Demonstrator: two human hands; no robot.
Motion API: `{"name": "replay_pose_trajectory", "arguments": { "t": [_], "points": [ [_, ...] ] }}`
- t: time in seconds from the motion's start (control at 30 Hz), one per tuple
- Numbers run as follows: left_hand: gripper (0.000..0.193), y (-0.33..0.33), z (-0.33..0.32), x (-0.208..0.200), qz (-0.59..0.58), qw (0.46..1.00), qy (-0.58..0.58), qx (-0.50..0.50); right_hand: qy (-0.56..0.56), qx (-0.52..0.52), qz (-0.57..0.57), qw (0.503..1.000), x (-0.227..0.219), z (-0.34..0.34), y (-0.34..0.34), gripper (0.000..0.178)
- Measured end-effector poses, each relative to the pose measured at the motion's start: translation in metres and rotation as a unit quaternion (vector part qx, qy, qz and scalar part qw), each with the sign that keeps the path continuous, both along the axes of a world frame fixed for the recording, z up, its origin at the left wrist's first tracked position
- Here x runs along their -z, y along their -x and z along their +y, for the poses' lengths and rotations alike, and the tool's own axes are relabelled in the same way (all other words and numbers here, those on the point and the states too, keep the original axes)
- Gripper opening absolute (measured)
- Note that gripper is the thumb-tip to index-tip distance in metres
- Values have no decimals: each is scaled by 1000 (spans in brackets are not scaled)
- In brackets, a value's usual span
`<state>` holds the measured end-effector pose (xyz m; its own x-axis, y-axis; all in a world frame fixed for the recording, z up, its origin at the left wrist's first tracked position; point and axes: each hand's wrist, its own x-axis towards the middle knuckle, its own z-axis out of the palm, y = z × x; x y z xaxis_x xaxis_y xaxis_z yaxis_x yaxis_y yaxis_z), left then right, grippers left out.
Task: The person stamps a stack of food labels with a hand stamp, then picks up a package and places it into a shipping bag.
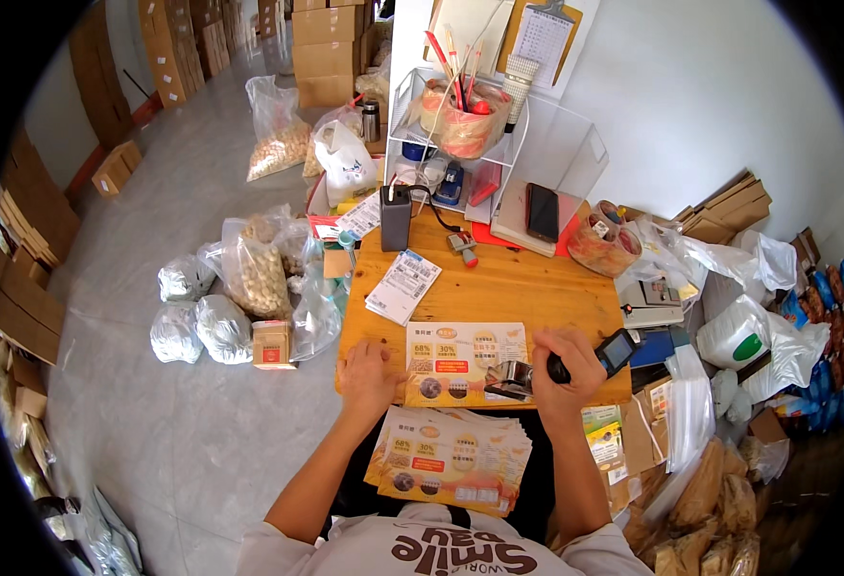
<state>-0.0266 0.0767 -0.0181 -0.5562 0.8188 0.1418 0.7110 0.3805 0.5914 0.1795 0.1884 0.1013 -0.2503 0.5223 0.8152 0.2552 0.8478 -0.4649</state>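
Stacked cartons [326,58] — filled bags [257,278] on grey floor [153,432] — dark phone [542,211].

White T-shirt [364,540], on chest large rounded dark-brown lettering [460,552] in bold strokes, with smaller line of same colour. Sleeves [280,549] short, plain, pale. Legwear [540,470] black, mostly hidden. Hands [368,372] bare.

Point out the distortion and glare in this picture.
Head view: the cartons at the far left lean with fisheye distortion, and the corners go black; head view: plastic bags on the floor catch pale glare, while the metal tool in the right hand mirrors bright and dark patches.
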Motion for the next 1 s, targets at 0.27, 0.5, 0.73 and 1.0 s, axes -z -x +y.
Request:
{"name": "replay_pose_trajectory", "arguments": {
  "t": [0.27,0.5,0.73,1.0],
  "points": [
    [13,-36,-46,-111,-637,742,-125,168,-2,16,-4,1000,-1,-16,-10,23],
    [22,-65,-72,-198,-732,392,-82,551,-13,-29,-20,999,-14,-31,-13,25],
    [44,-76,-64,-214,-714,305,-14,630,-20,-49,-29,998,-21,-41,-21,26],
    [38,-81,-67,-192,-686,296,-105,656,-20,-53,-29,998,-16,-45,-24,23]
  ]
}}
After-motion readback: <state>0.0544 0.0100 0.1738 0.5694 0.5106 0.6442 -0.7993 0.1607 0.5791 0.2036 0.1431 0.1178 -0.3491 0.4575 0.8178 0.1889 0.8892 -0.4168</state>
